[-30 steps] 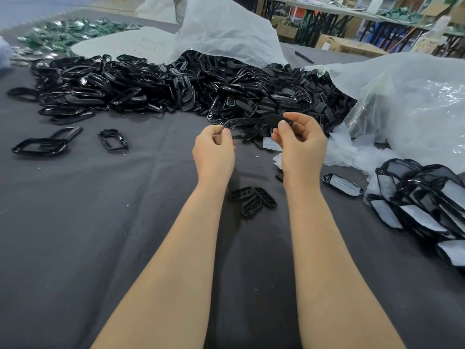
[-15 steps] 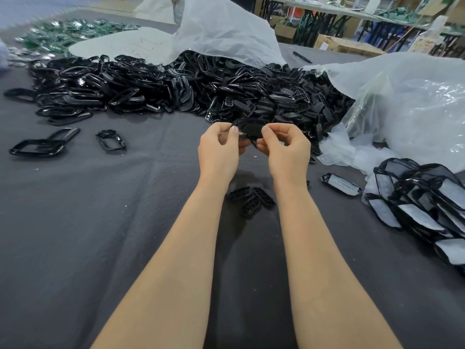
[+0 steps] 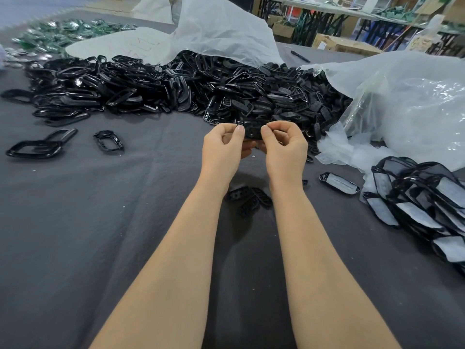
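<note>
A: Where was the parts heap (image 3: 191, 91) found?
B: Across the far table (image 3: 100, 222), under the plastic sheet's (image 3: 221, 28) edge. Two loose frames (image 3: 37, 144) were left before its left end.
A: Right side?
B: Wrapped stack (image 3: 422, 197) was set there. Three small parts (image 3: 249, 200) were laid mid-table, nearer than the held part (image 3: 252, 131).

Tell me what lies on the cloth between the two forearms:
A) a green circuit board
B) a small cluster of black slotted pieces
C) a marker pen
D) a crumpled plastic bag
B: a few black slotted pieces lie on the grey cloth between the forearms, nearer the camera than the left hand and right hand, which together pinch a single black part.
</note>
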`<action>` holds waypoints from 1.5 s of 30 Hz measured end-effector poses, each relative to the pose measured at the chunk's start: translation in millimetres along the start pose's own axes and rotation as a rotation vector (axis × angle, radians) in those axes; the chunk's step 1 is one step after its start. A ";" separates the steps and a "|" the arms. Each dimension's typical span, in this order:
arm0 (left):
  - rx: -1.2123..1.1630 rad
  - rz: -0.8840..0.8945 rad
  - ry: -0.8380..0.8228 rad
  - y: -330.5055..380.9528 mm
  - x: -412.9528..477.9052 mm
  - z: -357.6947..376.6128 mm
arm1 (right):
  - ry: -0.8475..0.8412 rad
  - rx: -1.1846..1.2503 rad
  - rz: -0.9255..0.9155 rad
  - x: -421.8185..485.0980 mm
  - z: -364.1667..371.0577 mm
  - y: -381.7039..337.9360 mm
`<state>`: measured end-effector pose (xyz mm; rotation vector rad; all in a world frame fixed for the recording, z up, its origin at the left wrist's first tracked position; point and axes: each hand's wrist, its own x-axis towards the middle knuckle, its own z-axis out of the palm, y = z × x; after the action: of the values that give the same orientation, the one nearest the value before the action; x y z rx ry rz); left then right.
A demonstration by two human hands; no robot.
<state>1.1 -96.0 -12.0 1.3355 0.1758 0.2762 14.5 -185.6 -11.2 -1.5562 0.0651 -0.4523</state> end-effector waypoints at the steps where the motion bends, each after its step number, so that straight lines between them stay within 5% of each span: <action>1: 0.007 -0.002 0.001 0.2 -0.3 0.0 | 0.016 -0.031 -0.032 -0.8 0.2 0.1; 6: 0.002 0.002 -0.024 0.0 -1.3 -1.1 | 0.052 -0.086 -0.101 -4.3 1.3 0.1; 20: 0.037 -0.051 0.104 -5.5 6.7 -2.4 | -0.116 -0.031 0.067 1.4 1.9 2.4; 30: -0.137 -0.113 0.048 -4.4 6.8 -4.2 | -0.148 0.024 0.119 1.5 1.8 1.3; 39: 0.356 0.099 0.053 -7.9 0.2 -4.1 | -0.081 -0.240 0.046 0.3 -0.1 4.6; 45: 0.376 0.086 0.045 -7.7 1.8 -5.5 | -0.112 -0.314 0.010 2.2 -4.9 2.8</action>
<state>2.0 -92.0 -20.7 1.7132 0.2154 0.3585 15.6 -191.0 -13.5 -1.8864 0.0596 -0.3580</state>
